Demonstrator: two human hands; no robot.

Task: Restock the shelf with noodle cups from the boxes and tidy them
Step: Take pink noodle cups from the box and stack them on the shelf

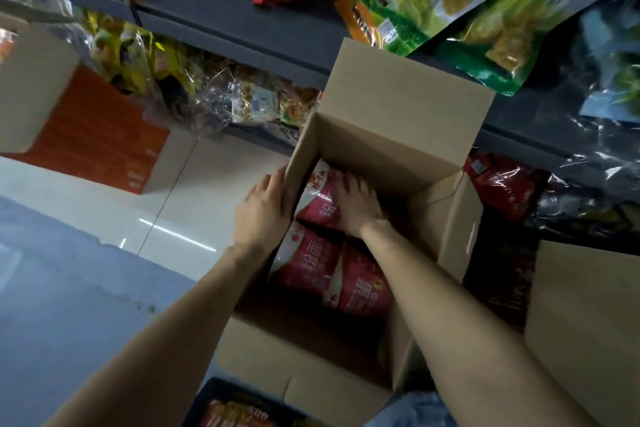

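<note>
Cups (346,274) in pink wrap lie on their sides in the open box (311,350) before me, 3 showing, long axes running roughly away from me. My left hand (263,208) grips the box's left wall, fingers curled over its edge. My right hand (356,208) is inside, fingers spread and resting on the farthest cup (322,198), so it is the nearer hand for the lift. Beyond the box stands the shelf (242,35), crowded with snack bags (450,10).
</note>
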